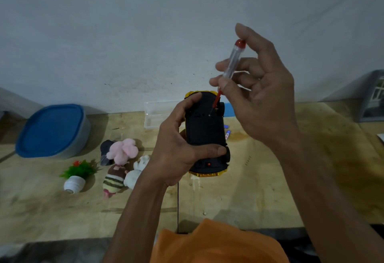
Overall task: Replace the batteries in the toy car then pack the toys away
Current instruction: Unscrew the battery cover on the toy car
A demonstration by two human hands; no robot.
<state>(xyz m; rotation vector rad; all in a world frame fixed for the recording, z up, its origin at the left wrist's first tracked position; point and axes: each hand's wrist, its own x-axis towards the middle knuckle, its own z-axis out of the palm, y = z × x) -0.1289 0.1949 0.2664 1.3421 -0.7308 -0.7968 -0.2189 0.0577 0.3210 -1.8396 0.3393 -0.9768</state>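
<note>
My left hand point(178, 148) grips a yellow toy car point(205, 134) held upside down above the table, its black underside facing me. My right hand point(255, 88) holds a small screwdriver point(230, 65) with a clear handle and red cap, fingertips on the shaft and one finger on the cap. The screwdriver tip touches a screw on the car's underside near the far wheels. Blue batteries point(227, 132) lie on the table just right of the car, partly hidden by it.
A blue-lidded tub point(52, 130) stands at the back left. A clear plastic box point(154, 117) sits by the wall. Plush toys point(122, 165) and a small fake potted plant point(76, 176) lie at left. A grey object point(372, 100) leans at far right.
</note>
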